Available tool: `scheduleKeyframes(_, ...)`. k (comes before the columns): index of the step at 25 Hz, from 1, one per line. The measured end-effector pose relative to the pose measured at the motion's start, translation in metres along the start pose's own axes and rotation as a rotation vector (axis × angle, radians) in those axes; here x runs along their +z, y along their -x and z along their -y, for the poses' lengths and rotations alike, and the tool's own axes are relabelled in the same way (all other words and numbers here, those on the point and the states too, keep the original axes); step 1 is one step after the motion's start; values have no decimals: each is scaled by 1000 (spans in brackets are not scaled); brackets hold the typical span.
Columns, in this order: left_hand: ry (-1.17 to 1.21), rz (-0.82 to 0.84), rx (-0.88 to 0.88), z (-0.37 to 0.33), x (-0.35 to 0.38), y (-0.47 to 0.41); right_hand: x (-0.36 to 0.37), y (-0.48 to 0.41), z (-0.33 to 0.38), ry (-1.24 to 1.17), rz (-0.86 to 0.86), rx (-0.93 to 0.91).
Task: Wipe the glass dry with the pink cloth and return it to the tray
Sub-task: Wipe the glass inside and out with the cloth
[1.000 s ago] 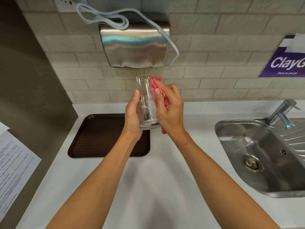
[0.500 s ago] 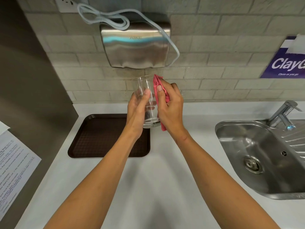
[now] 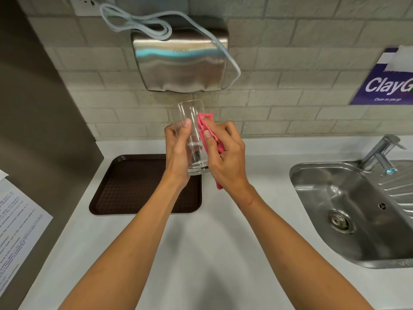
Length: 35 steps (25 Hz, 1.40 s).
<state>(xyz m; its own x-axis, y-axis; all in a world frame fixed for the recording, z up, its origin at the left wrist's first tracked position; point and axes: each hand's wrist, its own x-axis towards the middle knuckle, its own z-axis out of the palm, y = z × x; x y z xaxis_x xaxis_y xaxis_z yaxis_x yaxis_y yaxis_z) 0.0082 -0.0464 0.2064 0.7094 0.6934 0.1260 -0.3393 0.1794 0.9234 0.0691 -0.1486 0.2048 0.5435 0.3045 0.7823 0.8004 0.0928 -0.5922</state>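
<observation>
Two hands are working above the tray (image 3: 138, 189), and I am reading everything from it. My left hand (image 3: 178, 153) is wrapping the glass (image 3: 190, 133), upright, over the tray's right edge. My right hand (image 3: 225, 157), just past that edge, is pinching the pink cloth (image 3: 206, 130) against the glass's right side. The tray is lying below-left, nearer the left hand.

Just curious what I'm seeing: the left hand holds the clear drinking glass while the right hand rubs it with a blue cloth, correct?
Not quite: the head view shows the cloth is pink. The left hand holds the clear drinking glass; the right hand rubs it.
</observation>
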Motion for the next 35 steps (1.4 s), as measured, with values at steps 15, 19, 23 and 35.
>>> scheduleKeyframes(15, 226, 190, -101, 0, -7, -7, -6, 3, -4, 77, 70, -159)
scheduleKeyframes(19, 251, 224, -102, 1, -2, -4, -5, -18, -1, 118, 23, -120)
scheduleKeyframes(23, 320, 242, -125, 1, 3, -1, -4, -45, 2, 120, -68, -11)
scheduleKeyframes(35, 185, 182, -70, 0, -4, -6, -12, 0, 0, 242, 173, -253)
